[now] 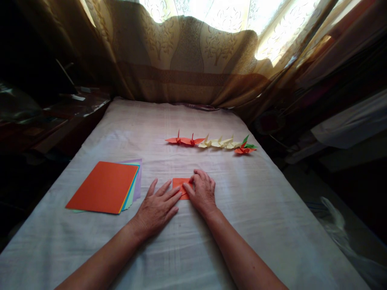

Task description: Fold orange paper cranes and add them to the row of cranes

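Note:
A small folded orange paper [179, 183] lies on the cloth-covered table [211, 225] between my hands. My left hand [159, 207] lies flat with fingers spread, its fingertips resting on the paper's left edge. My right hand [202, 191] is curled over the paper's right side, fingers bent and pressing down on it. Beyond my hands stands a row of several folded paper cranes [211, 142], orange, cream and green.
A stack of coloured paper sheets [104, 186] with an orange sheet on top lies to the left of my hands. A patterned curtain [187, 52] hangs behind the table. Dark furniture [45, 117] stands at the left, cluttered floor at the right.

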Tool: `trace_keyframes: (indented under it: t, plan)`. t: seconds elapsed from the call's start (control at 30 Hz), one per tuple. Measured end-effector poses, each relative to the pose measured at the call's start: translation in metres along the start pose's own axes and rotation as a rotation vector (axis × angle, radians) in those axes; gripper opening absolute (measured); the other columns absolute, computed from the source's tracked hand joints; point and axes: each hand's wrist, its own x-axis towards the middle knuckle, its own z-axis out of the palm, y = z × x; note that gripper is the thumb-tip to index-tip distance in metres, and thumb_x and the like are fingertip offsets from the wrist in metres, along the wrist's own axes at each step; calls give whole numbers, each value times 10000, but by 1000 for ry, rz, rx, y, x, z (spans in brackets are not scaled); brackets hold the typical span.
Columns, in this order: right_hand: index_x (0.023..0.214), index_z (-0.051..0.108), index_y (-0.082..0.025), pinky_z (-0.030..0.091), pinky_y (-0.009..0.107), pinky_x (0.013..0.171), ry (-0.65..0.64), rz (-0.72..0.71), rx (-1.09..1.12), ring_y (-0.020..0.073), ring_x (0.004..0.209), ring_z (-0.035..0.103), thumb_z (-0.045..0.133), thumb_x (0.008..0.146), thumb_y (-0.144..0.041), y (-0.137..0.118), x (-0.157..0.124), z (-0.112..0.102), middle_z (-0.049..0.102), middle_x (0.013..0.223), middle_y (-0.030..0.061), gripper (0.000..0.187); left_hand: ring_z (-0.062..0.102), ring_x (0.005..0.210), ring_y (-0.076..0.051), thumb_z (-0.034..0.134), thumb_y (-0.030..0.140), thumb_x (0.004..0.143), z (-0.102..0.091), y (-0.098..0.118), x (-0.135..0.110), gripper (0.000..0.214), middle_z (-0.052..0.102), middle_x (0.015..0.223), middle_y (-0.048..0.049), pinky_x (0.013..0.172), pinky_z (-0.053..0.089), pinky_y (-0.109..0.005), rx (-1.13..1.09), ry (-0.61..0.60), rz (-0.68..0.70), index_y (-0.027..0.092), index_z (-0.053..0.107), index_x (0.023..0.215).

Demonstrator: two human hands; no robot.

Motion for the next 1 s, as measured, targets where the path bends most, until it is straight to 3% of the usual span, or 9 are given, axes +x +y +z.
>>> trace_keyframes:
  t: [0.13,0.33,0.53,0.8,0.9,1.0]
  plan:
    - [832,584,-224,289,472,1032,-9,0,8,273,1244,463,639,843,-323,-1,0,-1,588,1277,108,114,456,1323,-229,437,405,982,-7,-5,-10,365,657,1268,-7,1188,-19,-475,4,-24,72,294,572,1302]
    - [849,592,-228,299,478,1030,-20,-8,22,275,1253,465,632,844,-362,2,0,-1,578,1299,108,140,516,1268,-249,434,359,983,-13,-4,-11,350,662,1262,-19,1179,42,-499,21,-38,63,279,587,1287]
    - [1007,587,-201,255,494,1079,-89,-100,-11,311,1351,378,718,762,-426,7,-8,-3,489,1413,162,358,536,1239,-265,425,329,985,-7,-2,-11,353,658,1272,-13,1174,64,-518,38,-27,41,273,586,1294]
    - [955,629,-232,336,444,1021,-99,-115,43,239,1284,479,569,865,-224,23,-1,-11,600,1322,77,108,558,1210,-239,443,300,976,-7,-2,-10,313,686,1221,4,1181,71,-490,40,23,29,289,629,1227]
    - [1088,637,-226,310,471,1053,-66,-159,-6,246,1324,445,512,900,-204,19,-4,-14,565,1371,88,227,556,1214,-245,441,293,975,-7,0,-10,317,680,1233,0,1180,66,-499,56,12,36,280,622,1235]
    - [1325,537,-243,177,531,1137,-144,-359,-61,252,1410,326,477,940,-238,11,-13,-15,448,1478,73,390,555,1220,-242,451,305,973,-5,2,-9,308,689,1215,0,1181,69,-490,63,29,29,279,629,1223]
